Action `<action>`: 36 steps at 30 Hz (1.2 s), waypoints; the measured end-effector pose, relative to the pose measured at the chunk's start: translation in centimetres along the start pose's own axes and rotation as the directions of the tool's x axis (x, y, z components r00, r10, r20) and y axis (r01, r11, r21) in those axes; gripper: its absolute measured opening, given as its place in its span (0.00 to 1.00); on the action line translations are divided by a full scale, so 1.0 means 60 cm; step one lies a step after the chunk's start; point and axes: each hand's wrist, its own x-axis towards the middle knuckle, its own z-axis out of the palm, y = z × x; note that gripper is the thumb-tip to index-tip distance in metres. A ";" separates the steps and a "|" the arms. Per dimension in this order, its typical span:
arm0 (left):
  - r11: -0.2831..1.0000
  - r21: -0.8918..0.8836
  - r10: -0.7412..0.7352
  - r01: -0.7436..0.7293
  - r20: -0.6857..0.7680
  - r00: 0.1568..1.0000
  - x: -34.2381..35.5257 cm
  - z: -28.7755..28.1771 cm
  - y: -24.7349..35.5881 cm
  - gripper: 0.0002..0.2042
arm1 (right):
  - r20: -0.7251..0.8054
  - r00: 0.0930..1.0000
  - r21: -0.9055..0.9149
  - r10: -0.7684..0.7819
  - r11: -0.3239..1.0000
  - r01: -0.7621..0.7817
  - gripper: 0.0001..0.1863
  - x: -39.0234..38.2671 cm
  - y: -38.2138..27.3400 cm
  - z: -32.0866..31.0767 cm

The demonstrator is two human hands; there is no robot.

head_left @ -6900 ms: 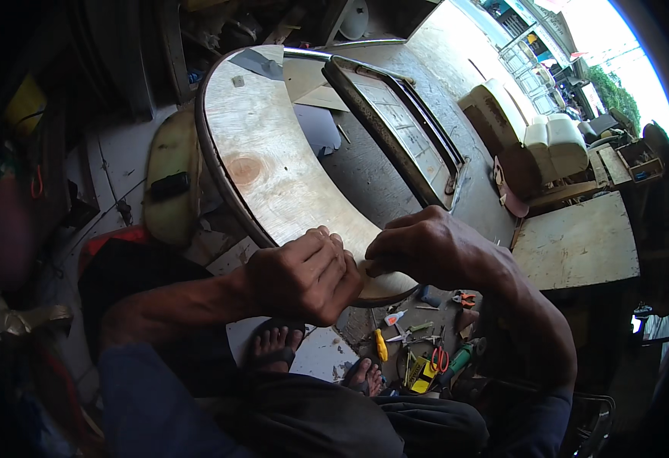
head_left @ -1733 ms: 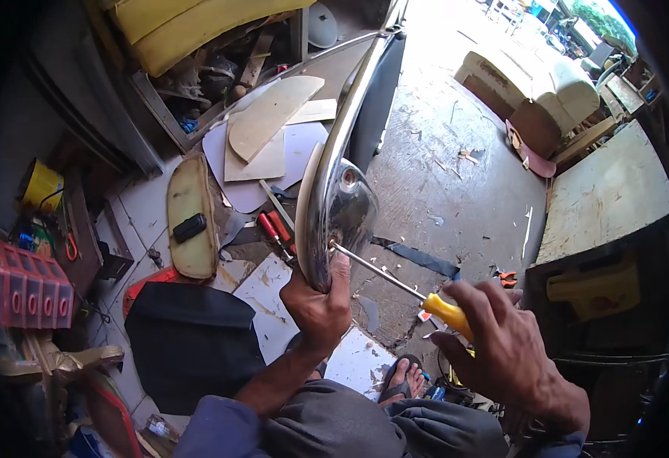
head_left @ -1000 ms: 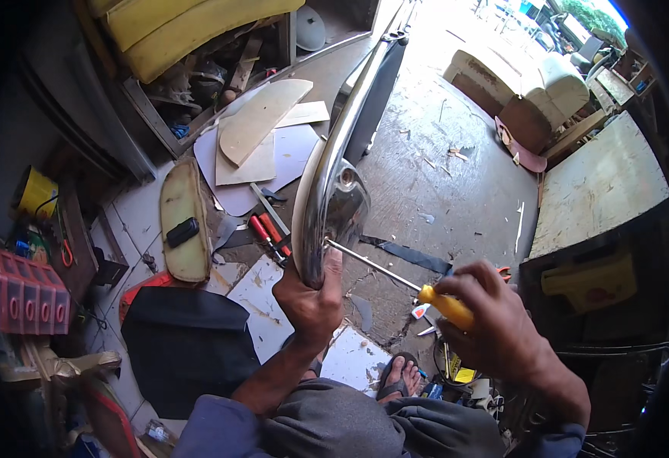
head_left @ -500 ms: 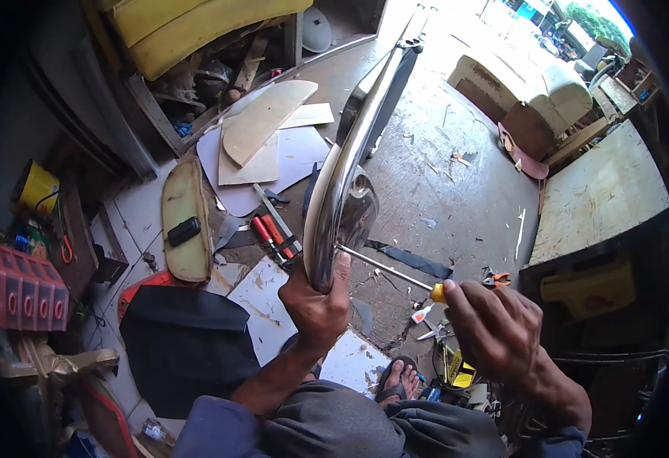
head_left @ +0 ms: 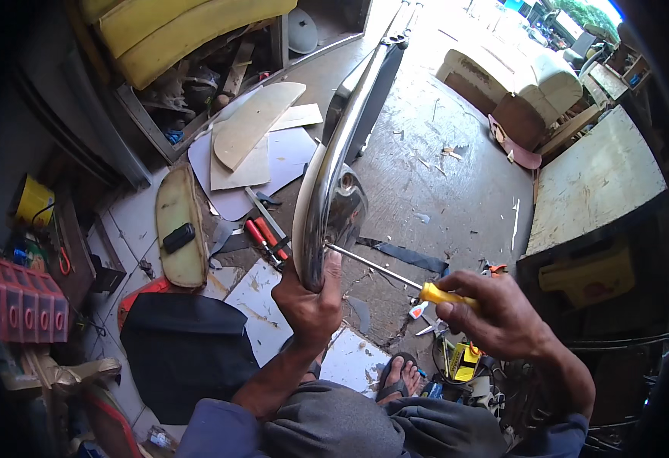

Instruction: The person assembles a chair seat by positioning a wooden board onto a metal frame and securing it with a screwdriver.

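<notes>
A shiny chrome tubular frame [head_left: 337, 160], which looks like part of a chair, stands tilted in front of me, with a pale panel [head_left: 308, 191] along its left side. My left hand [head_left: 308, 307] is closed around its near, curved end, the thumb lying along the metal. In my right hand [head_left: 502, 314] is a screwdriver [head_left: 447, 296] with a yellow handle, gripped between fingers and thumb. Its long steel shaft points left, and the tip meets the frame just above my left thumb. Whatever fastener sits under the tip is too small to make out.
Left on the floor lie a black fabric piece [head_left: 185, 351], a worn padded board [head_left: 180, 256], cut boards [head_left: 262, 126] and red-handled tools [head_left: 262, 237]. Pliers [head_left: 495, 269], a glue bottle [head_left: 418, 309] and scissors [head_left: 431, 327] lie to the right. A couch [head_left: 533, 84] stands farther off.
My right hand has turned and shifted its grip, so more of the yellow handle shows. The screwdriver tip stays against the frame, and the whole view has moved slightly.
</notes>
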 end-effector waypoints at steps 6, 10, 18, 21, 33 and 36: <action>1.000 -0.011 0.013 -0.012 0.038 0.999 0.004 0.000 0.000 0.10 | -0.151 0.820 -0.801 -0.552 0.554 0.226 0.20 -0.003 0.004 0.037; 0.999 -0.035 -0.011 0.012 0.030 0.999 0.004 -0.001 0.004 0.09 | -0.090 0.974 -0.389 -0.206 0.908 0.156 0.22 0.001 0.004 0.017; 0.996 -0.086 -0.031 0.038 0.082 0.996 0.007 0.000 0.019 0.07 | -0.131 0.776 -0.850 -0.617 0.472 0.232 0.18 -0.001 0.007 0.037; 0.992 -0.113 -0.047 0.054 0.070 0.996 0.007 -0.001 0.026 0.06 | -0.121 0.949 -0.533 -0.292 0.826 0.186 0.17 -0.002 -0.009 0.025; 0.989 -0.114 -0.078 0.089 0.102 0.992 0.000 0.003 0.021 0.06 | -0.157 0.949 -0.322 -0.275 0.922 0.214 0.16 -0.004 0.008 0.016; 0.993 -0.060 -0.091 0.099 0.126 0.988 0.005 -0.009 0.019 0.08 | -0.005 0.999 -0.202 -0.047 0.978 0.045 0.17 0.007 -0.018 -0.008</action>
